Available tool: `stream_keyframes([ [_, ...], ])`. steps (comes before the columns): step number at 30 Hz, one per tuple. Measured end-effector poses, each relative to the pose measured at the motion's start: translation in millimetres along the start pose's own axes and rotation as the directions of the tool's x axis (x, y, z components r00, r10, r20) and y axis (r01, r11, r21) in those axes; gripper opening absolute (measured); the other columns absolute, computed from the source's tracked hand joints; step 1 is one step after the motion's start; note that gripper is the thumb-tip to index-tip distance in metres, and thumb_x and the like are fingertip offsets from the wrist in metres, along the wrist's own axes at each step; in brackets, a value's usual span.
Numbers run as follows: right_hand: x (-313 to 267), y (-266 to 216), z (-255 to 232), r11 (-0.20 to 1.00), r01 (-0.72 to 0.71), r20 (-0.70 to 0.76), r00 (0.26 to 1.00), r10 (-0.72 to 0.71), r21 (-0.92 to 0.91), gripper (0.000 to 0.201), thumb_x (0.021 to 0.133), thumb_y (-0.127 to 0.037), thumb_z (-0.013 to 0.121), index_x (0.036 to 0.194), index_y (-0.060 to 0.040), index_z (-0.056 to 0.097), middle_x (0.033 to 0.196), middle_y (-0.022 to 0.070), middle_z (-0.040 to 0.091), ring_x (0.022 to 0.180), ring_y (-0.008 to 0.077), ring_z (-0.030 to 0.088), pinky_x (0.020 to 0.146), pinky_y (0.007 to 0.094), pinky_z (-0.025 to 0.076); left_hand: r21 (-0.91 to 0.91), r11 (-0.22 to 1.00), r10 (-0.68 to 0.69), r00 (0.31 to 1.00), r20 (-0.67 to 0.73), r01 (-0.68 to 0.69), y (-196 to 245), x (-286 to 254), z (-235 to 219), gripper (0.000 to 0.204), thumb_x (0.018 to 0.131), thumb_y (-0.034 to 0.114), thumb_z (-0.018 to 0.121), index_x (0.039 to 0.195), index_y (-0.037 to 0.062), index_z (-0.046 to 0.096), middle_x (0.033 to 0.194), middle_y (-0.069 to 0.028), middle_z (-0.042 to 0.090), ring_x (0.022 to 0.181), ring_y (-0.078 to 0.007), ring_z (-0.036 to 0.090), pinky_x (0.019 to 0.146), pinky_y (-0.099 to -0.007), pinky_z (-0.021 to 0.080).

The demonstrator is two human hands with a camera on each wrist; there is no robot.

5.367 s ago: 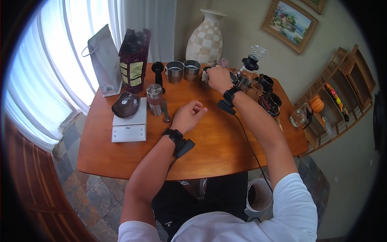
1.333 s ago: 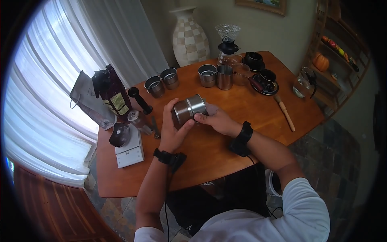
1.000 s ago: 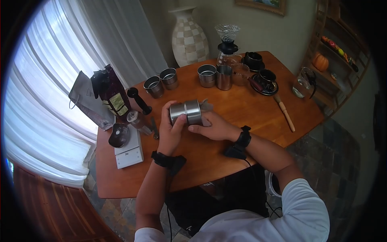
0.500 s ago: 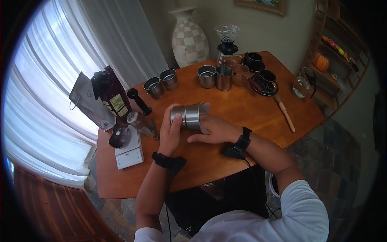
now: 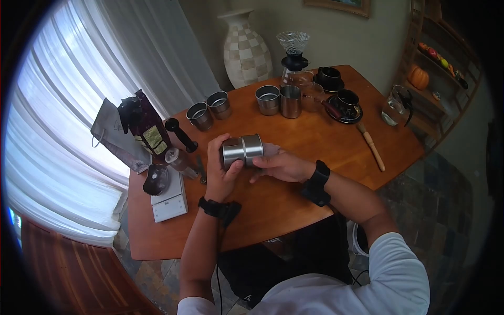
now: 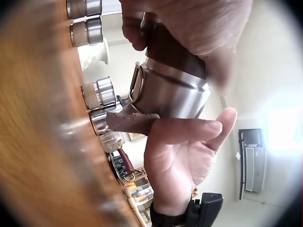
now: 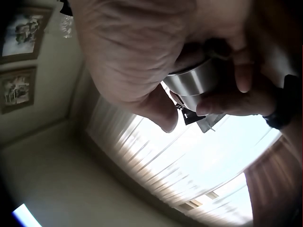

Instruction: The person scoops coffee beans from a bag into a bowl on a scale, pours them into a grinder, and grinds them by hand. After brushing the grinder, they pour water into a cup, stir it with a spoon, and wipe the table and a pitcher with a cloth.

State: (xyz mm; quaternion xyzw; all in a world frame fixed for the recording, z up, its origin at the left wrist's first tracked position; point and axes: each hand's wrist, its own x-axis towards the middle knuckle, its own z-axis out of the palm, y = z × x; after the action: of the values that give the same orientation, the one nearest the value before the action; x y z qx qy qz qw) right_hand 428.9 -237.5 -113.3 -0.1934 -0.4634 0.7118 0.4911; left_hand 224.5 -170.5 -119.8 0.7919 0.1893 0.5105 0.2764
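A stainless steel cup (image 5: 242, 149) lies on its side in the air over the middle of the table. My left hand (image 5: 219, 176) grips its base end, fingers behind and thumb along the near side. At the cup's mouth, my right hand (image 5: 289, 167) holds a greyish-pink cloth (image 5: 271, 149), with its thumb by the rim. In the left wrist view, the cloth (image 6: 132, 122) bunches against the rim and the cup's folding wire handle (image 6: 137, 84) shows. The right wrist view has the cup (image 7: 194, 80) partly hidden behind the right hand.
Several steel cups, two of them at the back left (image 5: 199, 116), stand beyond the hands. A glass dripper (image 5: 294, 42) and black cup (image 5: 347, 100) are back right, near a wooden-handled brush (image 5: 371, 147). A scale (image 5: 170, 207), dark bowl (image 5: 156, 179) and grinder (image 5: 180, 160) are left.
Earlier my right hand was among the cups at the back. Since then the cup has come into my left hand. Over the last second it has turned, and the right hand has shifted at its mouth.
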Motion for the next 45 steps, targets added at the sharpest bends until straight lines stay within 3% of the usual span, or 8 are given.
stream_keyframes([
  [7, 4, 16, 9, -0.036, 0.098, 0.102, 0.979, -0.178, -0.995, 0.063, 0.094, -0.043, 0.074, 0.134, 0.002, 0.058, 0.132, 0.0249, 0.06, 0.118, 0.0429, 0.06, 0.102, 0.0461, 0.05, -0.331, 0.816, -0.469, 0.877, 0.1, 0.474, -5, -3, -6, 0.05, 0.108, 0.041, 0.052, 0.143, 0.006, 0.051, 0.121, -0.0066, 0.058, 0.113, -0.0178, 0.057, 0.099, -0.0321, 0.047],
  [11, 6, 23, 2, -0.085, 0.095, 0.11, 0.975, -0.195, -0.992, 0.066, 0.094, -0.044, 0.074, 0.139, 0.0007, 0.054, 0.129, 0.0199, 0.062, 0.116, 0.0381, 0.063, 0.099, 0.0452, 0.051, -0.337, 0.746, -0.555, 0.816, 0.159, 0.574, -1, 0, -10, 0.049, 0.108, 0.039, 0.053, 0.145, 0.0061, 0.05, 0.121, -0.0058, 0.059, 0.114, -0.0173, 0.057, 0.099, -0.0322, 0.048],
  [16, 0, 3, 14, 0.998, 0.012, -0.125, 0.992, -0.02, -0.069, 0.051, 0.101, -0.031, 0.071, 0.141, -0.0044, 0.053, 0.12, 0.0059, 0.066, 0.108, 0.0188, 0.064, 0.088, 0.0353, 0.054, -0.133, 0.971, -0.194, 0.979, 0.057, 0.2, -12, -3, -3, 0.066, 0.101, 0.047, 0.065, 0.148, 0.0056, 0.046, 0.134, -0.0097, 0.055, 0.124, -0.0213, 0.055, 0.108, -0.0346, 0.043],
  [21, 5, 13, -2, 0.963, 0.072, -0.187, 0.975, -0.123, -0.258, 0.041, 0.104, -0.027, 0.066, 0.139, -0.0071, 0.057, 0.122, 0.0053, 0.067, 0.111, 0.0173, 0.063, 0.092, 0.0358, 0.053, -0.13, 0.989, -0.069, 0.997, 0.027, 0.072, -1, -2, 9, 0.076, 0.098, 0.051, 0.068, 0.152, 0.0051, 0.039, 0.139, -0.0123, 0.051, 0.12, -0.0207, 0.056, 0.094, -0.0336, 0.052],
  [26, 6, 17, -6, 0.037, 0.267, 0.234, 0.896, -0.376, -0.963, 0.038, 0.103, -0.028, 0.067, 0.128, 0.0002, 0.063, 0.122, 0.0094, 0.069, 0.11, 0.0191, 0.064, 0.097, 0.0371, 0.051, -0.473, 0.789, -0.35, 0.92, 0.177, 0.391, -13, -9, 3, 0.068, 0.106, 0.061, 0.044, 0.15, 0.0101, 0.041, 0.127, -0.006, 0.059, 0.101, -0.0119, 0.06, 0.068, -0.0196, 0.047],
  [30, 8, 20, -1, 0.126, 0.329, 0.257, 0.882, -0.395, -0.936, 0.036, 0.102, -0.028, 0.068, 0.128, -0.0024, 0.064, 0.12, 0.0069, 0.069, 0.113, 0.0193, 0.064, 0.1, 0.0364, 0.05, -0.348, 0.826, -0.418, 0.896, 0.151, 0.444, -2, -7, 2, 0.055, 0.104, 0.047, 0.057, 0.142, 0.0091, 0.045, 0.123, -0.0063, 0.058, 0.104, -0.0159, 0.061, 0.081, -0.0265, 0.051],
  [33, 5, 8, 1, 0.998, -0.056, -0.079, 0.995, 0.056, -0.003, 0.051, 0.101, -0.026, 0.07, 0.144, -0.0082, 0.051, 0.133, 0.004, 0.061, 0.125, 0.0188, 0.058, 0.104, 0.0354, 0.049, -0.131, 0.963, -0.227, 0.971, 0.077, 0.235, -2, -4, -2, 0.06, 0.095, 0.041, 0.071, 0.139, 0.0073, 0.046, 0.121, -0.0091, 0.058, 0.107, -0.0213, 0.061, 0.091, -0.0333, 0.05],
  [45, 5, 18, -8, 0.207, 0.173, 0.133, 0.972, -0.193, -0.963, 0.062, 0.092, -0.043, 0.078, 0.136, -0.0047, 0.058, 0.128, 0.0182, 0.064, 0.119, 0.0327, 0.062, 0.108, 0.0413, 0.045, -0.264, 0.875, -0.386, 0.914, 0.128, 0.407, 5, -4, 0, 0.049, 0.103, 0.034, 0.063, 0.14, 0.0069, 0.048, 0.119, -0.0067, 0.061, 0.106, -0.0157, 0.058, 0.093, -0.0316, 0.048],
])
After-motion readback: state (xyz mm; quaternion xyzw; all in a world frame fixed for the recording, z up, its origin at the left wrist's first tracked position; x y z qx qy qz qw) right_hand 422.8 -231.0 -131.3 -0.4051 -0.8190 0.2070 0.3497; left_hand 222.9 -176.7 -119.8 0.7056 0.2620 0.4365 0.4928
